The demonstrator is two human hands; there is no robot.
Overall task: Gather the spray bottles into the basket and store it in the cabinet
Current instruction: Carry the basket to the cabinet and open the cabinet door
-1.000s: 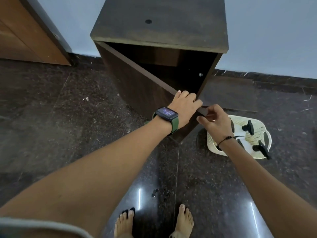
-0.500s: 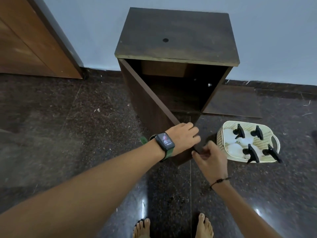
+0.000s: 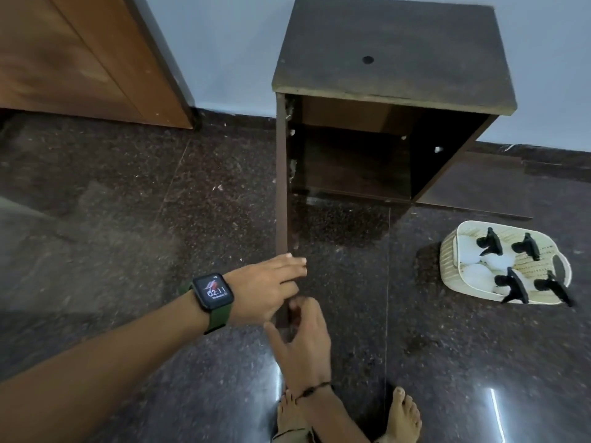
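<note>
1 cabinet (image 3: 393, 55), dark wood, against the wall, w/ 1 door (image 3: 281, 193) swung out toward the camera, seen edge-on; inside open & bare. 1 cream basket (image 3: 447, 260) on the floor right of the cabinet, well apart from it, w/ 4 spray bottles (image 3: 476, 270) lying in it, white bodies, black triggers. 2 hands at the door's free end: left hand (image 3: 265, 289), w/ 1 smartwatch (image 3: 213, 292) on a green strap, fingers laid flat over the door's top edge, not clenched. Right hand (image 3: 303, 334) just below it, fingers curled at the edge; firm grip or not, can't tell. 2 bare feet at the bottom. Vs 0.5 s ago: door swung wider, now about square to the cabinet front; basket & bottles unmoved.
</note>
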